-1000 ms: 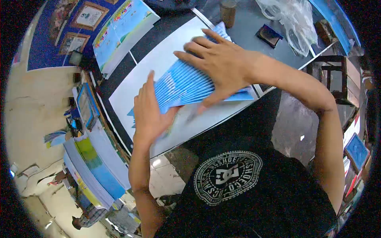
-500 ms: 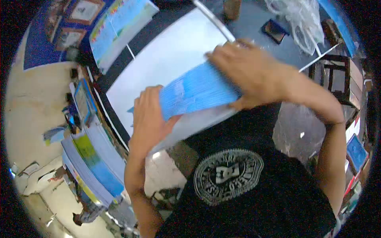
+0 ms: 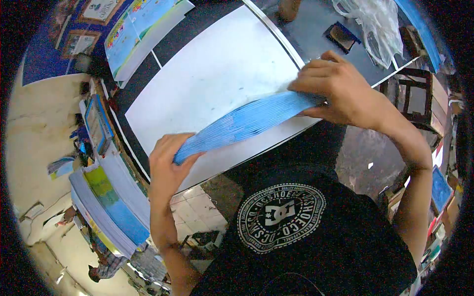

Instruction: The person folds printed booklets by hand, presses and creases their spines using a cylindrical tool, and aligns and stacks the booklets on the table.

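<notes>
left hand and right hand each on one end of a kinda bowed blue paper stack, fingers pinching it, white sheet below

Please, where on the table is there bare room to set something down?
On the white board, beyond the blue sheets, between the printed stack and the pale strip. It is crowded around the plastic bag and dark object.

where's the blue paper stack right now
In the head view, the blue paper stack is near the middle, gripped at its ends by the left hand and right hand, over the white sheet.
</notes>
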Demonstrator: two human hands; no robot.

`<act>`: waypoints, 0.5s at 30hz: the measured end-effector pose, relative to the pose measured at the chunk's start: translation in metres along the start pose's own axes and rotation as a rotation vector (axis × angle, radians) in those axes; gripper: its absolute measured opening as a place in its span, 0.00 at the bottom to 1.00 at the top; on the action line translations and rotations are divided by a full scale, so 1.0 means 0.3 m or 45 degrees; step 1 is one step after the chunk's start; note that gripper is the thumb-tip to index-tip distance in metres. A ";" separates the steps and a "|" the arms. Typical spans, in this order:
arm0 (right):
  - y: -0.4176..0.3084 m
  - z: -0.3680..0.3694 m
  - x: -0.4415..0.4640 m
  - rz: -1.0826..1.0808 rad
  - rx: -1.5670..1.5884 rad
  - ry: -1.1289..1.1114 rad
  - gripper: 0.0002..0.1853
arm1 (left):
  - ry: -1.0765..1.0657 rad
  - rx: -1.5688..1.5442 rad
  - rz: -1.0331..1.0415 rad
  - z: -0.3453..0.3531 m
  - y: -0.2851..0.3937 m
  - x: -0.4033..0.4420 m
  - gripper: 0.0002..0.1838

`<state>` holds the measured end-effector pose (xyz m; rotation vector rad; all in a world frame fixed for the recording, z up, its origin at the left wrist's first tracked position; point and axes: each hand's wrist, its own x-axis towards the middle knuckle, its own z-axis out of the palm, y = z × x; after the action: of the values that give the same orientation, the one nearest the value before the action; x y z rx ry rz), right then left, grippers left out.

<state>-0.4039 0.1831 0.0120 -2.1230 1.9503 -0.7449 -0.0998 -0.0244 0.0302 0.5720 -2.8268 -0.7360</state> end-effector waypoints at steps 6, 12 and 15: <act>-0.004 0.020 -0.044 -0.009 0.128 -0.123 0.16 | 0.004 -0.025 -0.150 -0.016 -0.037 -0.097 0.14; 0.006 0.034 -0.106 0.115 0.324 -0.089 0.18 | 0.089 -0.020 -0.199 -0.018 -0.054 -0.136 0.13; -0.017 0.009 -0.105 0.188 0.390 -0.028 0.24 | 0.092 -0.123 -0.306 -0.020 -0.065 -0.170 0.16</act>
<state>-0.3988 0.2138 0.0043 -1.7822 1.8220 -0.9190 -0.0454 -0.0222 0.0226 0.9126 -2.6682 -0.8676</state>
